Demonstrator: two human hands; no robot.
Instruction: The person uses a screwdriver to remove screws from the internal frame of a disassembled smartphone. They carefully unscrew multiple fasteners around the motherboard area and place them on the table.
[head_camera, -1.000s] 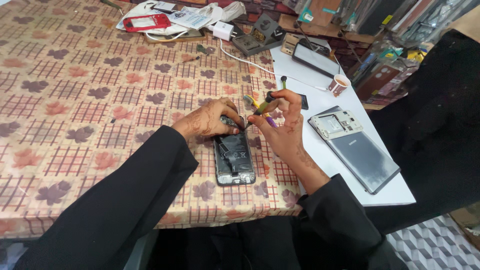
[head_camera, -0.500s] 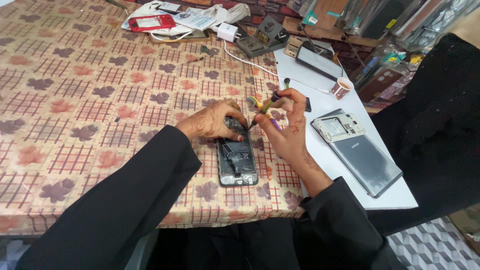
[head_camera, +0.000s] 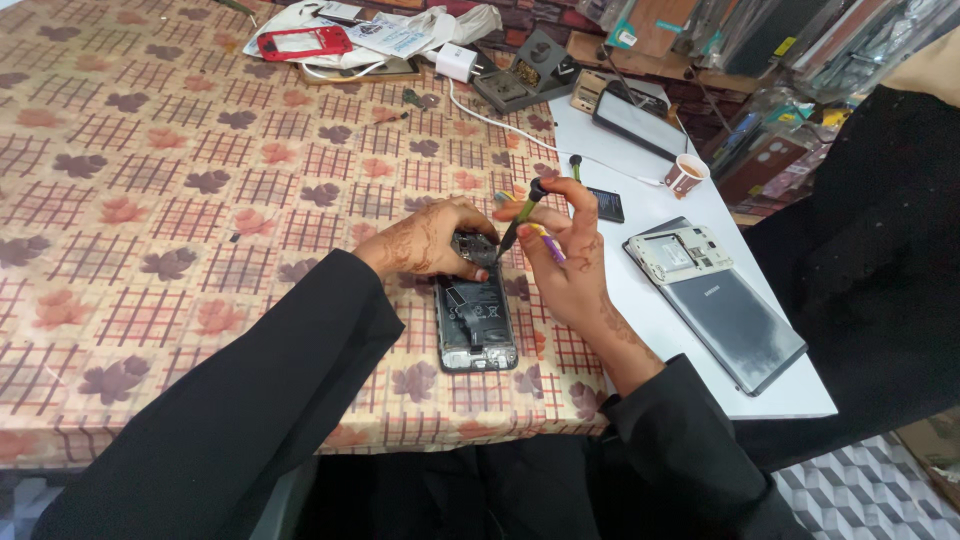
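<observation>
Hands unmoved over opened phone, leaf-patterned tablecloth, cluttered workbench

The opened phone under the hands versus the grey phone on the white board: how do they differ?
The opened phone lies on the patterned tablecloth, its dark internals exposed; the grey phone lies on the white board, mostly covered by a grey back, open only at its top end. The left hand steadies the opened phone while the right hand holds a screwdriver to it; the grey phone is untouched. Both lie flat, backs up.
</observation>
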